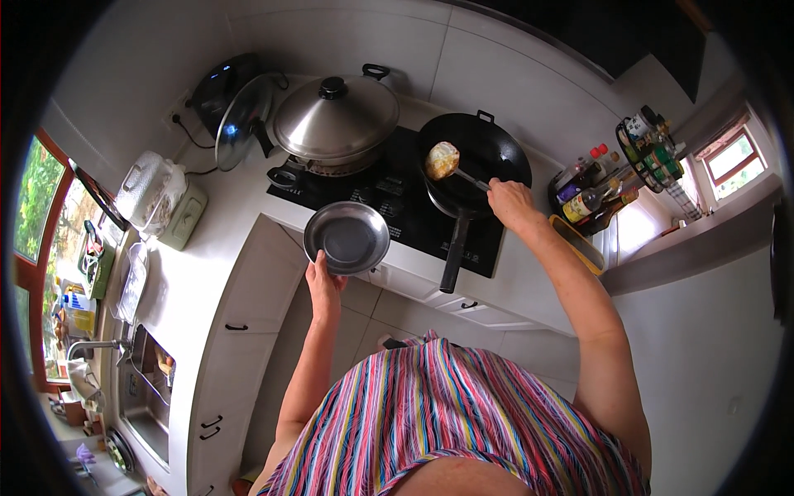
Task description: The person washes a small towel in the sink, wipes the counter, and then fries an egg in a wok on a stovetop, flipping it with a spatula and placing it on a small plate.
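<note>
My left hand (324, 287) grips the near rim of a round stainless steel plate (347, 239), which is held over the counter's front edge and bears no food. My right hand (512, 201) is closed around the handle of a metal spatula (471, 178). A fried egg (442, 161), browned in places, rests on the spatula's head, above the left side of a black wok (496, 146). The wok sits on the black cooktop (403, 217), its long handle (456, 254) pointing towards me. The egg hides most of the spatula's blade.
A lidded steel pot (338, 121) stands left of the wok. Behind it to the left, a glass lid (245, 124) leans upright near a black appliance (226, 87). Bottles (583, 195) and a spice rack (651, 149) crowd the right corner. A sink (146, 421) lies at left.
</note>
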Motion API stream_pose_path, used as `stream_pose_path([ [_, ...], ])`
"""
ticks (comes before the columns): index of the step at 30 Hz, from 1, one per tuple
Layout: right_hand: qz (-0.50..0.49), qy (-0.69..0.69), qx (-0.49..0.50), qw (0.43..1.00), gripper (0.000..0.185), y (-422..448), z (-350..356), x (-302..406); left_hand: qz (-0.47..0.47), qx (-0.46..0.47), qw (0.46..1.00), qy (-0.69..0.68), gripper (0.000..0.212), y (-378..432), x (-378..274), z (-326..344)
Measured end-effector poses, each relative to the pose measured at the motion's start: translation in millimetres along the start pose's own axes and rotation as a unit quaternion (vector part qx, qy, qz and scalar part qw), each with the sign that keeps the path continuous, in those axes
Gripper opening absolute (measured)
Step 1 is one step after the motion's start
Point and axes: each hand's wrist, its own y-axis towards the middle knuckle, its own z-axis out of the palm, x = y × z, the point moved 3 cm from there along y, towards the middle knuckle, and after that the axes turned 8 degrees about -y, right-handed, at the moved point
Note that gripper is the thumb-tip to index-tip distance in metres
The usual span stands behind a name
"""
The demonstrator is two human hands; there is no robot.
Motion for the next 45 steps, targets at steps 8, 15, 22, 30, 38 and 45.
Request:
stream_pose_path([
  [8,-0.039,0.005,-0.003,0.999,0.020,2.9,-4.6,-6.0,0.012,0.012,1.000,0.027,0.031,0.6,13.8,16.5],
  [15,-0.069,0.021,-0.021,0.997,0.019,1.9,-3.6,-19.8,0.038,-0.004,0.999,0.027,0.030,-2.8,25.0,41.8],
  [22,-0.096,0.032,-0.030,0.994,0.016,-0.3,-1.5,-30.4,0.052,-0.011,0.997,0.062,0.033,4.3,42.8,58.0],
  [30,-0.139,-0.026,-0.076,0.987,0.013,-1.6,-0.9,-26.4,0.069,-0.005,0.995,0.069,0.033,0.8,46.9,75.7],
  [38,-0.179,-0.031,-0.121,0.976,0.014,-8.3,-20.1,-16.6,0.082,0.012,0.995,0.052,0.033,-8.3,52.4,69.8],
  [45,-0.178,-0.040,-0.114,0.977,0.014,-7.5,-27.7,-11.6,0.085,0.000,0.995,0.042,0.034,-15.7,53.0,66.1],
])
